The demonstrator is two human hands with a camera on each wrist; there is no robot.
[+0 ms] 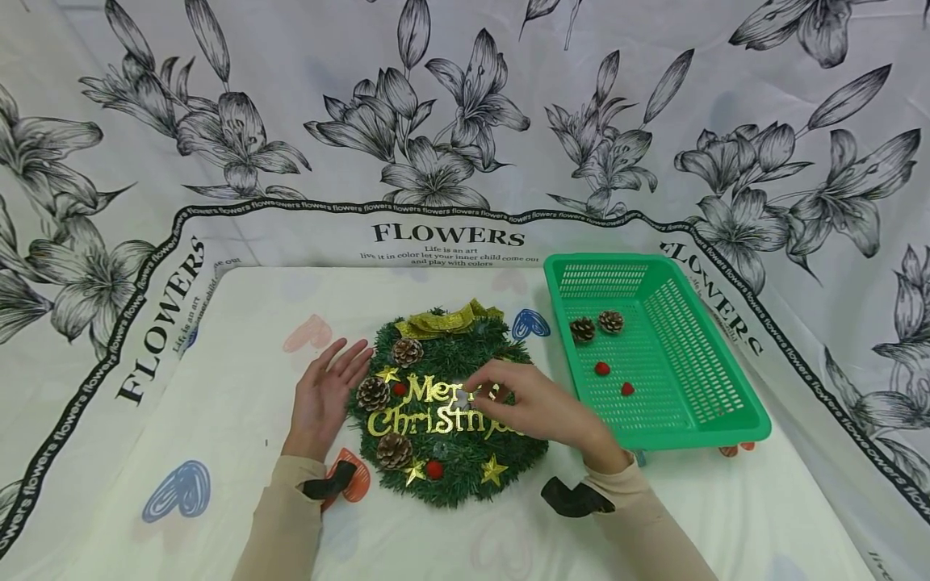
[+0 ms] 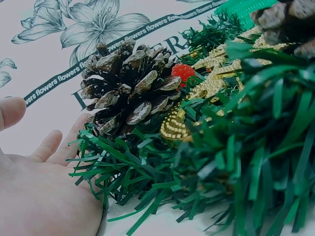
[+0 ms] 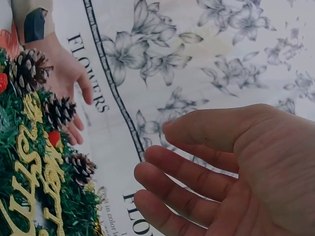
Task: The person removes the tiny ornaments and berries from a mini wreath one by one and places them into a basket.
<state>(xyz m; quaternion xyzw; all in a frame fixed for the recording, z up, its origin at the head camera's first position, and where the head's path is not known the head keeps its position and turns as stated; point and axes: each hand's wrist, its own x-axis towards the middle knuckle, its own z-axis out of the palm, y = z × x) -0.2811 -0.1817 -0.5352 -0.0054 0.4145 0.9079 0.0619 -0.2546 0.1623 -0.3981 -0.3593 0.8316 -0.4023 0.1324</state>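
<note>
A green tinsel wreath [image 1: 454, 476] lies on the table, bearing gold "Merry Christmas" lettering [image 1: 429, 421], several pinecones [image 1: 395, 451], red balls [image 1: 434, 470] and gold stars [image 1: 493, 470]. A gold ribbon [image 1: 450, 321] lies along its top. My left hand [image 1: 324, 395], palm up with fingers extended, rests beside the wreath's left edge, near a pinecone [image 2: 128, 88]. Over the lettering's right part is my right hand [image 1: 526, 399], hiding some letters. Its fingers [image 3: 192, 177] are loosely bent, with nothing between them in the right wrist view.
To the right of the wreath stands a green plastic basket [image 1: 657, 440]. Inside are two pinecones [image 1: 611, 322] and two red balls [image 1: 602, 368]. A white cloth [image 1: 240, 347] with printed hearts covers the table, and a flower-printed curtain [image 1: 334, 48] hangs behind.
</note>
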